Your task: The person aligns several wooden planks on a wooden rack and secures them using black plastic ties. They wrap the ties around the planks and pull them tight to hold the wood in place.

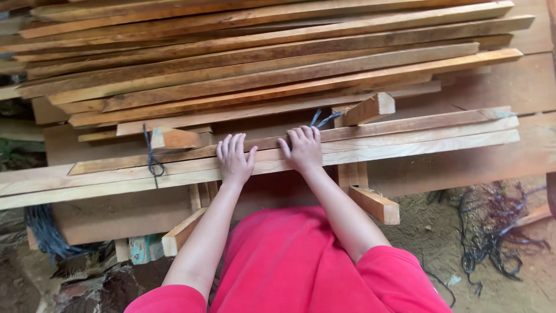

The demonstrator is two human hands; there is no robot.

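My left hand (234, 159) and my right hand (303, 148) rest side by side, palms down, on a bundle of long pale wooden slats (417, 139) that runs left to right in front of me. The fingers of both hands curl over the far edge of the top slats. A dark cord (153, 162) ties the bundle at the left, and a blue cord (322, 119) shows just beyond my right hand. My red shirt (301, 266) fills the bottom of the view.
A big stack of reddish wooden planks (260, 58) lies behind the bundle. Short wooden blocks (375, 204) stick out under it. Tangled dark cords (492, 232) lie on the dirt floor at right, and a dark rope coil (43, 232) at left.
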